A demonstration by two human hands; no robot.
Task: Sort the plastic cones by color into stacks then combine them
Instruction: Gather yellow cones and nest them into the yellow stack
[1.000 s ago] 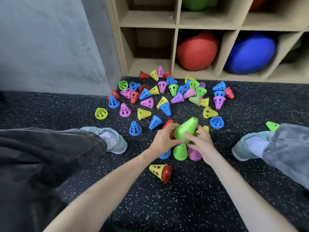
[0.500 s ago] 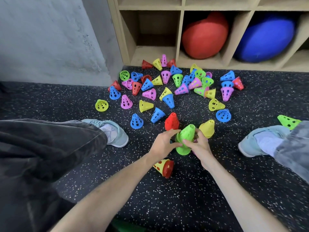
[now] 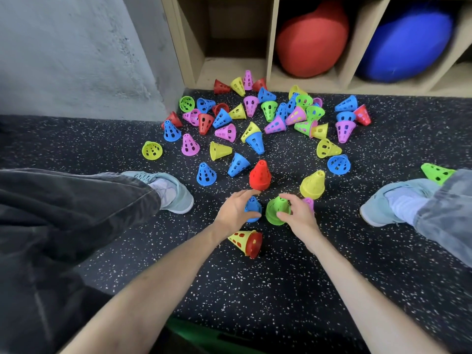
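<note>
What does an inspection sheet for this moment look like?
Surface: dark speckled floor.
Job's things: upright green stack, blue stack, red stack, yellow stack; a yellow-red pair on its side; loose cones scattered beyond.
Clutter: nothing seen.
Hands: left hand open beside the blue stack; right hand open at the green stack.
Cables: nothing seen.
Surroundings: shelf holding a red ball and a blue ball; grey wall.

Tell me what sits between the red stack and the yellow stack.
Only bare speckled floor between the red stack and yellow stack, per the head view.
</note>
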